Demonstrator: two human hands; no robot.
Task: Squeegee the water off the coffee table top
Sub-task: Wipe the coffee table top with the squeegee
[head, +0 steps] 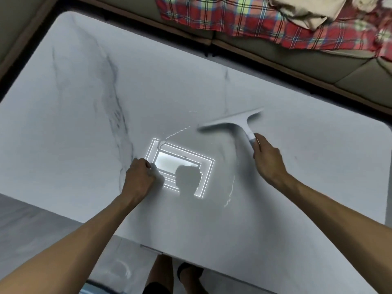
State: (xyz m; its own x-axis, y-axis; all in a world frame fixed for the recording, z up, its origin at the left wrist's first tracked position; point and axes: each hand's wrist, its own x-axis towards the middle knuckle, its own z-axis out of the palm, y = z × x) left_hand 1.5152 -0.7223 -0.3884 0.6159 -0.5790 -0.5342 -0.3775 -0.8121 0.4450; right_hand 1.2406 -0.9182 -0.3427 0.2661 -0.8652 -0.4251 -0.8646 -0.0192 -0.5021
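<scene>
Head view, one frame, looking down. Item 1: squeegee, white, T-shaped, blade w/ slight motion blur, lay over the right-centre of the coffee table top; blade end pointed toward table centre-left, handle ran back toward the person. Whether blade edge touched the surface: cannot tell. Item 2: right hand, fingers wrapped tight around the handle's lower end, grey grip section showing just above the thumb; forearm came in from lower right. Item 3: left hand, fingers curled in to a loose fist, knuckles resting on the top left of centre, nothing visible in it; forearm came in from lower left. Item 4: thin water lines, curved, bright, one arc just left of the blade, another further right and nearer, approx. below the right wrist. Item 5: table top itself, pale grey-white marble look w/ dark veins on left half, rounded corners, glossy; it mirrored a rectangular ceiling light between the two hands, w/ a head-shaped silhouette across it. Item 6: sofa, beige, along far edge, apart from the table. Item 7: plaid blanket, red/green/white, on sofa, w/ tan cloth on top. Item 8: grey floor, near left.
</scene>
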